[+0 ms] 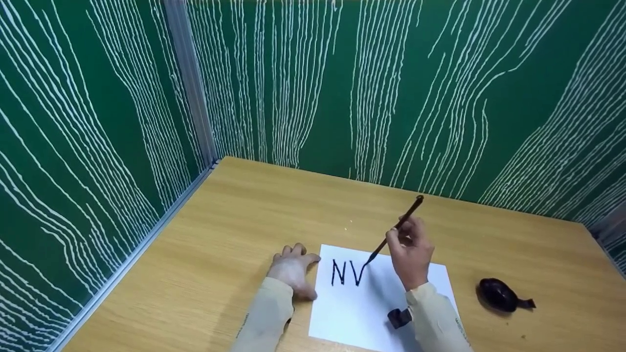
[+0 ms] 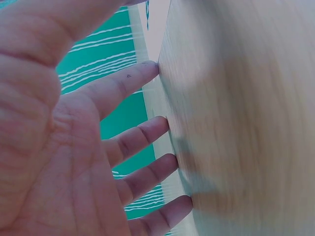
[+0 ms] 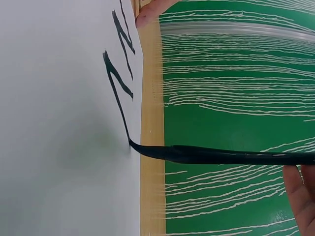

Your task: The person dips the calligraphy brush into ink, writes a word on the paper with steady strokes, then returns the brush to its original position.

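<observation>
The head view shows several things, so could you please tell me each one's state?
Brush: tilted, tip touching the paper.
Paper: flat on the table, marked N and V.
Right grip: holding the brush.
Left grip: spread, at the paper's left edge.
Dark dish: on the table, contents unclear.

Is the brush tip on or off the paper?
On: the right wrist view shows the brush tip touching the paper, its bristles bent, where one stroke of the black V ends.
</observation>
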Motion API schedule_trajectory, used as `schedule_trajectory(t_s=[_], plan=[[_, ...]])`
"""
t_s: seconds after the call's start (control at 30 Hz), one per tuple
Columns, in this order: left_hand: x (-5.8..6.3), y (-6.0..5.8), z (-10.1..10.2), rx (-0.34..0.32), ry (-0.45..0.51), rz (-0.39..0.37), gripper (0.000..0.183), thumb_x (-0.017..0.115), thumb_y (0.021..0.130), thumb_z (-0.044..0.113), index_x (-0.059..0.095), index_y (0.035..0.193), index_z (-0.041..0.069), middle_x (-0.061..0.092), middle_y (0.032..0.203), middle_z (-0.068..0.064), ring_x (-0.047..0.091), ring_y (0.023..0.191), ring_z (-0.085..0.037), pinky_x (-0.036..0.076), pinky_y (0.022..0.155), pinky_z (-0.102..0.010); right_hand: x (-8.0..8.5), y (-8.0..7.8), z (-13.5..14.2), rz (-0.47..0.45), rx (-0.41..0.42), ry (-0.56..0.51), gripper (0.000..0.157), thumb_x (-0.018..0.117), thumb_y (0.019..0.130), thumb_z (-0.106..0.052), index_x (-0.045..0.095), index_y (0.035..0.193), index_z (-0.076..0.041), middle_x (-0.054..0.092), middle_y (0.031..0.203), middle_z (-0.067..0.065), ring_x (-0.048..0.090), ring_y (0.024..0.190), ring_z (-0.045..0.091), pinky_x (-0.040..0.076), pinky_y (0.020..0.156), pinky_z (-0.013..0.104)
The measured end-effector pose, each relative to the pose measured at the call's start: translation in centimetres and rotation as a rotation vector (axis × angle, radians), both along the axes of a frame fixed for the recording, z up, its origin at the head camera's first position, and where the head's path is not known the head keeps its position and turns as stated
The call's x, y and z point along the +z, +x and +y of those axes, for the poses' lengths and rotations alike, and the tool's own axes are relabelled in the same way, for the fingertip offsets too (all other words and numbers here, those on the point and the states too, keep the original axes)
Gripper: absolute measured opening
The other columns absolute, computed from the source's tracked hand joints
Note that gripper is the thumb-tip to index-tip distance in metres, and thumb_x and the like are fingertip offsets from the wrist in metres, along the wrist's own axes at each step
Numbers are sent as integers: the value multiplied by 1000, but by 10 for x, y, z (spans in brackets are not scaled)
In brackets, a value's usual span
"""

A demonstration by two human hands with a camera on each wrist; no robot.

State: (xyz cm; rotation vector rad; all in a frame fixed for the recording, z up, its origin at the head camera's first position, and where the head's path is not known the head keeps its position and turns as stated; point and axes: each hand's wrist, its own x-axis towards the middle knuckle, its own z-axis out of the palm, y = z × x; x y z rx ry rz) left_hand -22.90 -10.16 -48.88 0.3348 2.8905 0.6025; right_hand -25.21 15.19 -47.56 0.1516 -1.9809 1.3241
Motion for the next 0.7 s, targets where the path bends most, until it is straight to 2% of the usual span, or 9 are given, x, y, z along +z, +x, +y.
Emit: schedule_trajectory(t_s=[0.13, 0.17, 0.3, 0.5, 0.6, 0.7], plan=[[4, 2, 0, -13, -6, -5, 87, 101, 70, 28, 71, 152, 20, 61, 150, -16, 54, 132, -36, 48, 113, -58, 1, 1, 2, 49, -1, -11, 21, 62, 96, 14, 65, 117, 9, 73, 91, 18, 64, 86, -11, 55, 83, 6], [1, 1, 0, -10, -2, -7, 88, 101, 70, 28, 71, 152, 20, 61, 151, -16, 54, 133, -36, 48, 114, -58, 1, 1, 2, 60, -8, -16, 21, 62, 96, 14, 65, 117, 10, 73, 91, 16, 64, 86, -12, 55, 83, 6], [-1, 0, 0, -1, 1, -22, 89, 101, 69, 29, 70, 153, 21, 61, 152, -16, 53, 133, -37, 48, 115, -59, 5, 3, 5, 93, -24, -50, 21, 62, 95, 13, 65, 117, 11, 73, 92, 21, 65, 85, -12, 56, 83, 7], [-2, -2, 0, -2, -4, -36, 90, 101, 71, 29, 69, 155, 22, 60, 153, -16, 53, 134, -37, 47, 115, -57, 6, 2, 7, 82, -42, -50, 21, 61, 96, 12, 65, 117, 10, 74, 93, 25, 64, 84, -12, 55, 83, 6], [-8, -6, -1, -5, -12, -27, 91, 101, 70, 30, 69, 155, 24, 60, 154, -15, 53, 134, -37, 47, 115, -57, 6, 2, 8, 81, -43, -46, 21, 62, 97, 12, 65, 118, 11, 73, 94, 25, 63, 84, -12, 54, 83, 6], [-2, -3, 0, -7, 1, -29, 91, 101, 69, 29, 70, 154, 22, 60, 153, -16, 53, 134, -37, 47, 115, -58, 5, 2, 8, 87, -43, -41, 21, 62, 96, 12, 64, 118, 11, 73, 94, 23, 63, 84, -13, 55, 83, 6]])
